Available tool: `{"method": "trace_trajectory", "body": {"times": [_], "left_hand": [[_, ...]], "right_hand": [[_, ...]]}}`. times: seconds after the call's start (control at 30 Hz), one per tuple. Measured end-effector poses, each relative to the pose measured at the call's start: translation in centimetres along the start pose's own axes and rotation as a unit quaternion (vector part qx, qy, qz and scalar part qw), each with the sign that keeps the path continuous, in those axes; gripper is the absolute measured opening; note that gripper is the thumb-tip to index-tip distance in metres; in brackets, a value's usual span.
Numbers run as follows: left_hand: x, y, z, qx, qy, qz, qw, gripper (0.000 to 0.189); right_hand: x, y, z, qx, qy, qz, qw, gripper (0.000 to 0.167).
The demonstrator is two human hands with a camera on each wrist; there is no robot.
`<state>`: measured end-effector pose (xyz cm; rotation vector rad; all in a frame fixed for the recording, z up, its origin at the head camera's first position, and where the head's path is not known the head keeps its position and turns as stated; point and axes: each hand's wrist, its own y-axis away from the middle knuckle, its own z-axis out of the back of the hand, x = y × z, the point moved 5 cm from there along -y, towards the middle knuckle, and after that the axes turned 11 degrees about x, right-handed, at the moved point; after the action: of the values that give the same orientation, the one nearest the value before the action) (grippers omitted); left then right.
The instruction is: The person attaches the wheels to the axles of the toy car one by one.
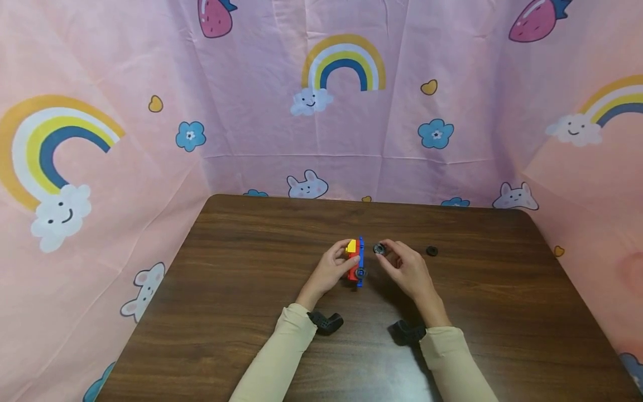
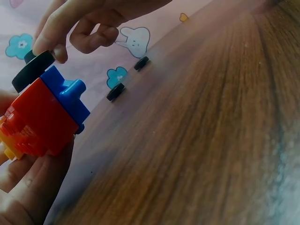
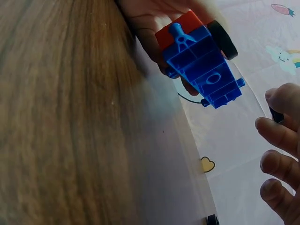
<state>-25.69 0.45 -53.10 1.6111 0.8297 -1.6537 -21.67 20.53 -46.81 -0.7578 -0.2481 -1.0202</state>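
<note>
Our left hand [image 1: 325,274] is curled around a toy car [image 2: 49,117], gripping its red body, while our right hand [image 1: 409,271] pinches a black wheel [image 1: 379,249] between thumb and forefinger, the other fingers bent. We hold the car above the worktop [image 1: 251,251], near that wheel but apart from it. Turned on its side, it has its long axis running away from us; the blue chassis [image 3: 206,65] faces our right hand, and the yellow brick [image 1: 351,246] faces left. One fitted wheel [image 2: 33,71] sits toward the near end. From the left wrist we see two loose wheels [image 2: 116,92] on the worktop.
</note>
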Motion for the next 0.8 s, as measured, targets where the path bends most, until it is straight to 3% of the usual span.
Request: {"method": "trace_trajectory", "body": {"times": [0.33, 0.57, 0.8], "left_hand": [[0.0, 0.3, 0.0, -0.013, -0.015, -0.023, 0.9995, 0.055], [-0.5, 0.1, -1.0, 0.008, -0.031, -0.06, 0.9977, 0.054], [-0.7, 0.0, -1.3, 0.011, -0.046, -0.058, 0.9972, 0.055]], "right_hand": [[0.2, -0.1, 0.0, 0.006, -0.017, -0.011, 0.9998, 0.028], [0.4, 0.0, 0.2, 0.001, -0.02, -0.003, 0.9998, 0.029], [0.4, 0.0, 0.2, 0.012, -0.022, -0.012, 0.9996, 0.032]]}}
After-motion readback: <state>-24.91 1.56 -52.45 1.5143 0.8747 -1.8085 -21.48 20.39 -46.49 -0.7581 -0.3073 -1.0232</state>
